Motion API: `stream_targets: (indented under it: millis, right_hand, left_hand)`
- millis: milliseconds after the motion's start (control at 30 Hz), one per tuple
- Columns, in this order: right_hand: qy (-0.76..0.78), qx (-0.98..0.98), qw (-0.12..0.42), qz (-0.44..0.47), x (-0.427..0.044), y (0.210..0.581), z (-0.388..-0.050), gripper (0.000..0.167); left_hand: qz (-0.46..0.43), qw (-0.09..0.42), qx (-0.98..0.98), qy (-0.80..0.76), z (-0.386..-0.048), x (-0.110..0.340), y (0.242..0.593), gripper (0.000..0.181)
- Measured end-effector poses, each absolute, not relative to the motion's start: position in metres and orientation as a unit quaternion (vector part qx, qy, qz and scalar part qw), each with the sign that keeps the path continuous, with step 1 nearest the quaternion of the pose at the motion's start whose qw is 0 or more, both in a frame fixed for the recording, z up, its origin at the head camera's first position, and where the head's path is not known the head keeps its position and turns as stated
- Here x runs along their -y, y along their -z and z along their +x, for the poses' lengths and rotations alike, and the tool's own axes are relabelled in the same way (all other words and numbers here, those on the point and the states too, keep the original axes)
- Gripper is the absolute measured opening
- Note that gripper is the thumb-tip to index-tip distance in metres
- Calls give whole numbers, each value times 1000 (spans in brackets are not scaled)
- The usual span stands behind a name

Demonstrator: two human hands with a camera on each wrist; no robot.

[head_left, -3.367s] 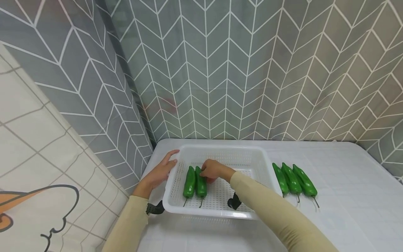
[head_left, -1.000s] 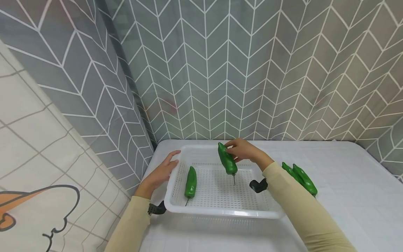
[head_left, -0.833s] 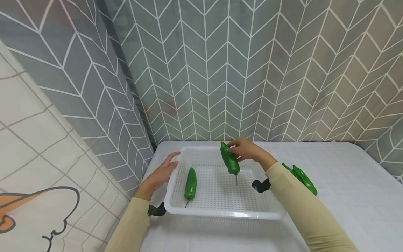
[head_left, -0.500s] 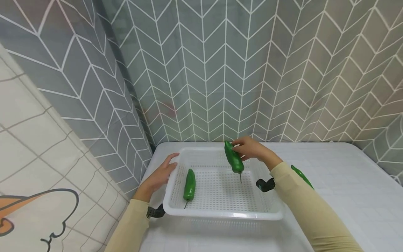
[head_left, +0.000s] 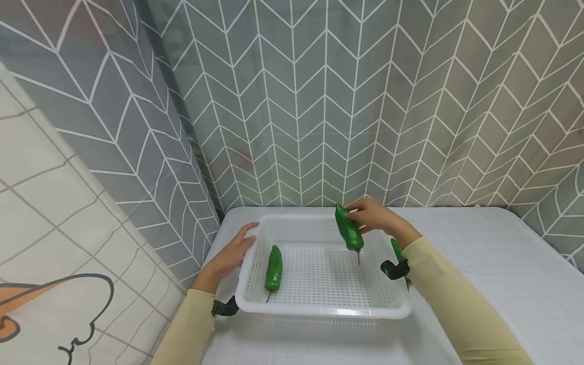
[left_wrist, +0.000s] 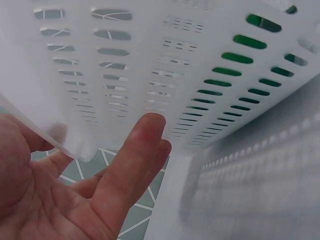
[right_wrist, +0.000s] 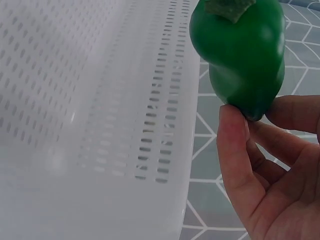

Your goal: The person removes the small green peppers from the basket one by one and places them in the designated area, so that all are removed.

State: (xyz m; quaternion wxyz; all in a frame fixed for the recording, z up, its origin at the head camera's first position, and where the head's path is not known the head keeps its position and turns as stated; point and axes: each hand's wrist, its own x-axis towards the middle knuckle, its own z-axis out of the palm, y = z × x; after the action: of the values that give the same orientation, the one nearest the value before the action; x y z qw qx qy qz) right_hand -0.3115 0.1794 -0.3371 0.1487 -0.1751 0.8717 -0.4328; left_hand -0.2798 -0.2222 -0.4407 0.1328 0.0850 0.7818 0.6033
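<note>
A white perforated plastic basket (head_left: 319, 310) stands on the table. My left hand (head_left: 230, 256) holds its left rim; in the left wrist view the thumb is over the rim and the fingers (left_wrist: 135, 155) lie against the outer wall. With thumb and fingertips, my right hand (head_left: 376, 218) pinches a long green pepper (head_left: 349, 228) by its pointed end, above the basket's right part, stem hanging down. Another green pepper (head_left: 274, 268) lies in the basket's left part. Beyond the right rim part of a green pepper (head_left: 396, 248) shows, partly hidden by my wrist.
White cloth covers the table (head_left: 483, 248). A patterned grey curtain (head_left: 301, 101) hangs along the back edge, and a tiled white cloth (head_left: 91, 223) hangs at the left. My right sleeve (head_left: 465, 299) hides part of the table.
My right hand has lifted one pepper from beside the other in the basket and carried it right. Its arm now covers peppers seen earlier on the table. The left hand stays on the rim.
</note>
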Motion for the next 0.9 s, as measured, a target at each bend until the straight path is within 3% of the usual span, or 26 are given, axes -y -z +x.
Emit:
stream_targets:
  millis: [900]
  right_hand:
    - [424, -885, 130, -144, -231, 336, -303, 48]
  left_hand:
    - [89, 132, -787, -596, -281, 222, 441, 47]
